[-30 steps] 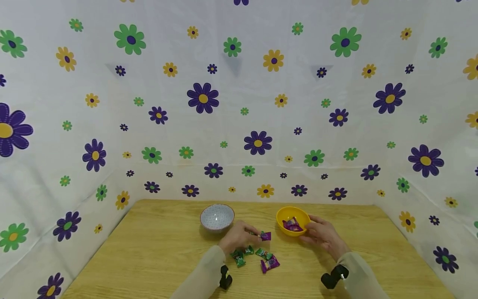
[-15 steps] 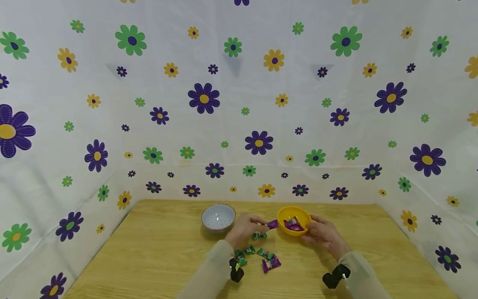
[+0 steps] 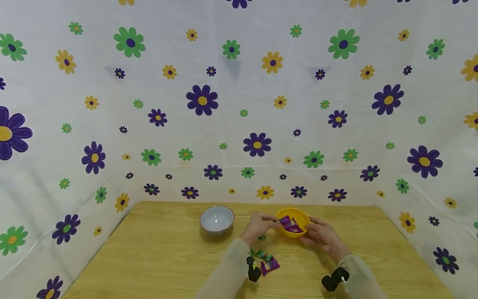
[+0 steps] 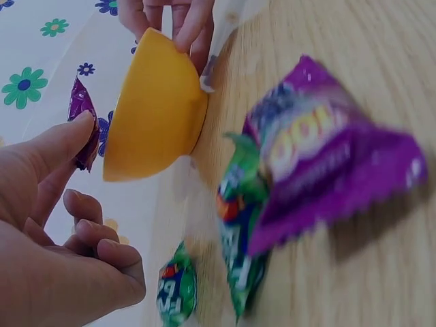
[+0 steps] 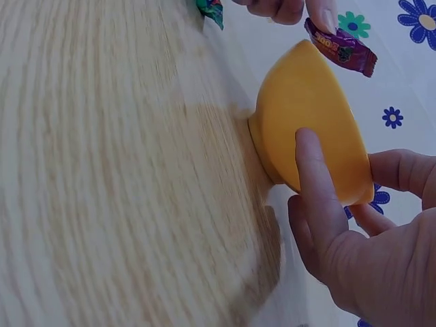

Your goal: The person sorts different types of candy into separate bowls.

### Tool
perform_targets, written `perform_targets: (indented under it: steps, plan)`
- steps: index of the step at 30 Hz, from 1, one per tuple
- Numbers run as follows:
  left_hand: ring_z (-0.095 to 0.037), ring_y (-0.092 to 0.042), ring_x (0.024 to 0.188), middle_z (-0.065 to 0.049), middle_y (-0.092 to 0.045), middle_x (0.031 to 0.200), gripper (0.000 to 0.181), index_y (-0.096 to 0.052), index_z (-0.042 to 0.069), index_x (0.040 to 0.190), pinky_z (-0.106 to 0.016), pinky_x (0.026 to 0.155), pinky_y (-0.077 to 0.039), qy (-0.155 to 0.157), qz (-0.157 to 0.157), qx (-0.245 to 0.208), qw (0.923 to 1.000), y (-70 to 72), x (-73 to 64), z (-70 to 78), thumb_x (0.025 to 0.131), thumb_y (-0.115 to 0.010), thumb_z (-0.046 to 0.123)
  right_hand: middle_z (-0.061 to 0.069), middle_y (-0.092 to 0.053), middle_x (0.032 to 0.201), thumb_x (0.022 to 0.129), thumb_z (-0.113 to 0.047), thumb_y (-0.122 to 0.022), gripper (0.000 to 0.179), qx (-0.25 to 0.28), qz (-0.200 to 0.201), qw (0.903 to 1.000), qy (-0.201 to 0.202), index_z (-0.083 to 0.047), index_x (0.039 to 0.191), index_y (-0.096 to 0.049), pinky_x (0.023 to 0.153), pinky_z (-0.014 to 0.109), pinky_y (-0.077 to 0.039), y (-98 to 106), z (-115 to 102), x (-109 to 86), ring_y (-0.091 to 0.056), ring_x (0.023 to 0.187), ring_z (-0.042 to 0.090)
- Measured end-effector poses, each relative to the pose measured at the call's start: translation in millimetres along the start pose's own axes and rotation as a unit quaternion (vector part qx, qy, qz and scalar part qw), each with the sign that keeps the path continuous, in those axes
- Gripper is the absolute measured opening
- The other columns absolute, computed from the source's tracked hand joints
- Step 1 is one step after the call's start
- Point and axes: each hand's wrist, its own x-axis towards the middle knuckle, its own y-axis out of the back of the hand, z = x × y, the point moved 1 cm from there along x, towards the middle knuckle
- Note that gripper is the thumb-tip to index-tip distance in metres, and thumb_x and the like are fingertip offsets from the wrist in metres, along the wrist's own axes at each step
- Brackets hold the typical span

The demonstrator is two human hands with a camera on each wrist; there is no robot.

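Note:
My left hand [image 3: 257,227] pinches a purple-wrapped candy [image 5: 340,49] between thumb and finger, right at the left rim of the yellow bowl [image 4: 160,102]. Other purple candies [image 3: 293,226] lie inside that bowl. At its right side my right hand [image 3: 325,236] holds the bowl, fingers against the outer wall and rim. The bowl stands upright on the table. Below the left hand lie another purple candy [image 3: 270,265] and a green-wrapped candy [image 3: 264,255]. A further green candy [image 3: 262,238] shows near the left fingers. The left sleeve and wrist camera partly hide the loose candies.
A pale patterned bowl [image 3: 217,219] with a reddish rim stands left of the yellow one. The wooden table [image 3: 157,249] ends at a white flowered cloth [image 3: 231,124], which hangs behind and along both sides.
My left hand has carried the purple candy rightward from above the table to the yellow bowl's rim. My right hand has stayed on the bowl.

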Motion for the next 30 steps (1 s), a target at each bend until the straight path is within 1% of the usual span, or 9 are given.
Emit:
perform_targets:
  steps: [5, 10, 14, 16, 19, 21, 23, 26, 30]
  plan:
    - [-0.019, -0.054, 0.093, 0.003, -0.062, 0.099, 0.016, -0.073, 0.017, 0.088, -0.045, 0.084, -0.042, 0.009, 0.014, -0.002, 0.9999, -8.6, 1.7, -2.4, 0.073, -0.075, 0.024, 0.029, -0.029, 0.138, 0.090, -0.005, -0.050, 0.058, 0.002, -0.012, 0.9999, 0.004, -0.006, 0.142, -0.025, 0.084, 0.043, -0.046, 0, 4, 2.8, -0.042, 0.118, 0.040]
    - [-0.018, -0.051, 0.086, 0.003, -0.060, 0.098, 0.014, -0.073, 0.018, 0.086, -0.037, 0.073, -0.043, 0.025, 0.027, 0.022, 0.9991, -12.1, 2.3, 0.5, 0.072, -0.076, 0.023, 0.028, -0.029, 0.138, 0.089, -0.003, -0.050, 0.059, 0.009, -0.019, 0.9998, 0.003, -0.010, 0.142, -0.027, 0.083, 0.043, -0.046, 2, 5, 7.0, -0.047, 0.113, 0.039]
    - [-0.018, -0.049, 0.083, 0.003, -0.058, 0.095, 0.014, -0.073, 0.020, 0.085, -0.033, 0.069, -0.042, 0.037, 0.034, 0.035, 0.9982, -13.7, 4.7, 3.7, 0.072, -0.076, 0.024, 0.028, -0.028, 0.139, 0.088, -0.001, -0.050, 0.061, 0.009, -0.029, 0.9995, -0.003, -0.012, 0.143, -0.026, 0.084, 0.043, -0.046, 2, 3, 7.5, -0.048, 0.112, 0.039]
    - [-0.018, -0.048, 0.082, 0.003, -0.058, 0.093, 0.014, -0.073, 0.019, 0.086, -0.031, 0.068, -0.041, 0.031, 0.033, 0.044, 0.9980, -14.9, 5.9, 5.2, 0.073, -0.075, 0.024, 0.028, -0.027, 0.139, 0.088, -0.001, -0.050, 0.061, 0.007, -0.033, 0.9994, -0.005, -0.013, 0.143, -0.026, 0.085, 0.043, -0.045, 1, 1, 6.7, -0.048, 0.112, 0.039]
    - [-0.017, -0.047, 0.081, 0.001, -0.059, 0.094, 0.016, -0.072, 0.017, 0.091, -0.029, 0.065, -0.040, 0.013, 0.035, 0.056, 0.9977, -16.8, 7.6, 7.4, 0.076, -0.073, 0.021, 0.028, -0.027, 0.139, 0.088, -0.001, -0.050, 0.061, -0.001, -0.043, 0.9991, -0.003, -0.014, 0.143, -0.026, 0.085, 0.043, -0.045, 2, -1, 6.3, -0.048, 0.112, 0.039]
    - [-0.017, -0.047, 0.080, 0.000, -0.059, 0.098, 0.019, -0.071, 0.016, 0.096, -0.027, 0.064, -0.040, 0.002, 0.034, 0.063, 0.9974, -17.5, 7.5, 8.2, 0.077, -0.072, 0.018, 0.028, -0.026, 0.140, 0.088, -0.002, -0.050, 0.061, -0.002, -0.048, 0.9989, -0.004, -0.014, 0.143, -0.026, 0.085, 0.043, -0.046, 2, -2, 5.7, -0.048, 0.112, 0.039]
    - [-0.017, -0.047, 0.080, -0.001, -0.059, 0.102, 0.022, -0.070, 0.015, 0.100, -0.026, 0.063, -0.041, -0.002, 0.031, 0.060, 0.9977, -17.1, 6.8, 8.4, 0.079, -0.070, 0.016, 0.027, -0.026, 0.140, 0.088, -0.001, -0.049, 0.061, 0.000, -0.047, 0.9989, -0.004, -0.014, 0.143, -0.026, 0.085, 0.043, -0.046, 3, -2, 5.4, -0.047, 0.112, 0.039]
    - [-0.017, -0.048, 0.079, -0.001, -0.058, 0.104, 0.021, -0.070, 0.015, 0.101, -0.026, 0.062, -0.042, -0.009, 0.024, 0.048, 0.9985, -12.8, 4.7, 7.3, 0.080, -0.069, 0.014, 0.026, -0.026, 0.140, 0.088, -0.001, -0.049, 0.060, 0.010, -0.038, 0.9992, -0.004, -0.014, 0.143, -0.027, 0.084, 0.044, -0.046, 4, -1, 5.1, -0.045, 0.114, 0.040]
    - [-0.017, -0.048, 0.075, 0.002, -0.058, 0.101, 0.018, -0.070, 0.014, 0.099, -0.028, 0.059, -0.041, -0.023, 0.012, 0.035, 0.9990, -2.7, 1.3, 2.2, 0.082, -0.067, 0.014, 0.027, -0.025, 0.140, 0.088, -0.001, -0.049, 0.060, 0.009, -0.029, 0.9995, -0.004, -0.013, 0.143, -0.026, 0.085, 0.045, -0.045, 6, 0, 4.3, -0.042, 0.116, 0.042]
